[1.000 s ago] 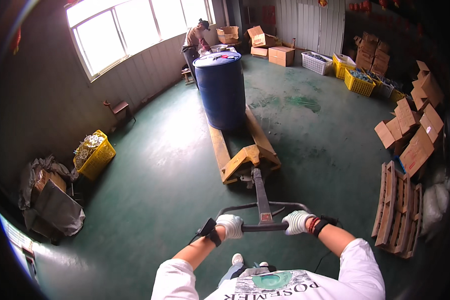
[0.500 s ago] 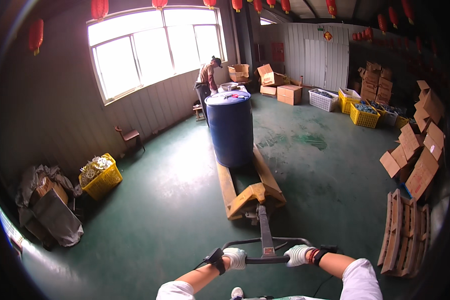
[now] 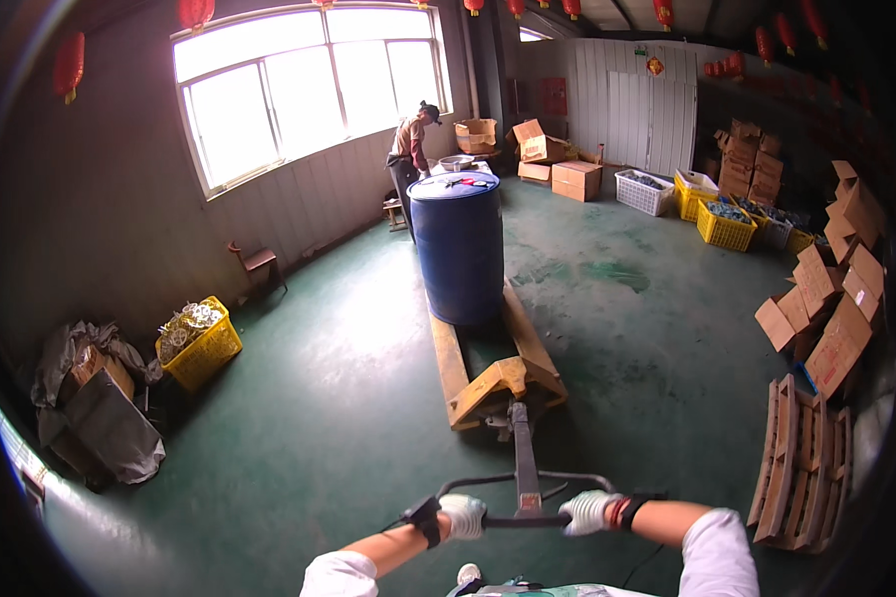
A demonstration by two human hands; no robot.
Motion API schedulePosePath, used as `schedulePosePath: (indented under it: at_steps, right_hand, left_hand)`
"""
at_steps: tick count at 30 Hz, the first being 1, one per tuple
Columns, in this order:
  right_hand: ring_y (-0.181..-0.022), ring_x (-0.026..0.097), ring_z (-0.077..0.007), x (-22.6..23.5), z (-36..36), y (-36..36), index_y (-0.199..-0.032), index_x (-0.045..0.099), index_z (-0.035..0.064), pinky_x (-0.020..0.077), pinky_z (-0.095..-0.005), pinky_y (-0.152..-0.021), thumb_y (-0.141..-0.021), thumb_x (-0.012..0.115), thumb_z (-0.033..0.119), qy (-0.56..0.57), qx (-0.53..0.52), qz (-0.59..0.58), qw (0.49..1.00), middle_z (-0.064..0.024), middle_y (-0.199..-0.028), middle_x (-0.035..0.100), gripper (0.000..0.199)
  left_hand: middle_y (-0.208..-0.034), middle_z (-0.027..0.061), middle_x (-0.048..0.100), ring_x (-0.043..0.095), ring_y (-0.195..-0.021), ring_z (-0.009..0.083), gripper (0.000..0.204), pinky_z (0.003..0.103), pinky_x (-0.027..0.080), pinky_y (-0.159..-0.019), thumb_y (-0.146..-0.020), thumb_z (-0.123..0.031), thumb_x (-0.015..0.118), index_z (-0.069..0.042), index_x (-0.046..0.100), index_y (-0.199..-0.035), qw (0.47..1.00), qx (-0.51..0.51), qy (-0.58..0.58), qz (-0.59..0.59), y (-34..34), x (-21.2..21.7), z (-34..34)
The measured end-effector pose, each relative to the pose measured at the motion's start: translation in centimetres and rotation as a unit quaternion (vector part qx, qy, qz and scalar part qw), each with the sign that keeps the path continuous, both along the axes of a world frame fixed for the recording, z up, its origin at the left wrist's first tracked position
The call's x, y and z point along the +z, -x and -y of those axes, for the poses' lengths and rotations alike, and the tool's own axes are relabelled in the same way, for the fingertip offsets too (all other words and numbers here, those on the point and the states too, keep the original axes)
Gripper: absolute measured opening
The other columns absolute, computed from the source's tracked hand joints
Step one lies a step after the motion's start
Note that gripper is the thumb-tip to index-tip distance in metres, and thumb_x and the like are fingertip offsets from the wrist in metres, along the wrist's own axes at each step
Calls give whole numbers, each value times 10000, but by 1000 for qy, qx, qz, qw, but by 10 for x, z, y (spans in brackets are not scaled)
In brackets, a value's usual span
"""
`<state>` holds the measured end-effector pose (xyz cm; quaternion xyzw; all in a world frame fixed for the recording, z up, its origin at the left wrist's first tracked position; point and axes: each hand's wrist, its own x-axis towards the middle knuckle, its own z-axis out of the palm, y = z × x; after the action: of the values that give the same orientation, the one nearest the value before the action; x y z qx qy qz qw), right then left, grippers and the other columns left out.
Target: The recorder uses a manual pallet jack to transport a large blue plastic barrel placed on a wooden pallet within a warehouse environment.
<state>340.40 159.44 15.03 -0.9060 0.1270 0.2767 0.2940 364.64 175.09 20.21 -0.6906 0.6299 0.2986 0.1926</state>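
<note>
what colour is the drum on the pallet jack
Dark blue; the drum shows best in the head view.

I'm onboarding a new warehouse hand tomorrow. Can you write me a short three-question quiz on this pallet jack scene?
1. True or false: both gloved hands grip the pallet jack handle.
2. What stands on the far end of the yellow pallet jack forks?
A. a stack of cardboard boxes
B. a blue drum
C. a yellow crate
3. Fill in: against the wall on the person's left, beside the dark bags, a yellow crate sits on the green ____.

Key
1. True: the left hand and the right hand each close on the bar, one either side of the shaft.
2. B: the blue drum stands upright across both forks.
3. floor.
</note>
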Motion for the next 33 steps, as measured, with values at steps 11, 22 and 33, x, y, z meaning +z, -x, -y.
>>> schedulePosePath:
  at_steps: [11,22,33]
  right_hand:
    - [-1009,651,-349,-86,-78,32,-1188,632,102,512,-462,-864,-795,611,416,4,-3,-98,995,-169,-1062,687,504]
    - [-911,661,-368,-30,6,22,-1055,664,105,512,-456,-801,-807,615,420,-13,60,-9,998,-175,-928,697,404]
    - [-949,660,-345,2,-19,19,-1031,684,128,521,-431,-821,-776,607,368,32,-15,-6,999,-153,-980,700,359]
  left_hand:
    - [-856,171,708,692,-821,344,306,409,544,-714,-738,-294,613,-79,738,-917,997,38,-65,-30,47,-133,-73]
    - [-784,142,684,665,-764,354,177,452,526,-655,-765,-238,599,-109,685,-849,993,44,103,-33,33,-44,-14]
    - [-761,144,692,679,-714,345,220,432,536,-618,-751,-266,583,-99,713,-812,999,-12,52,9,22,-30,-20]
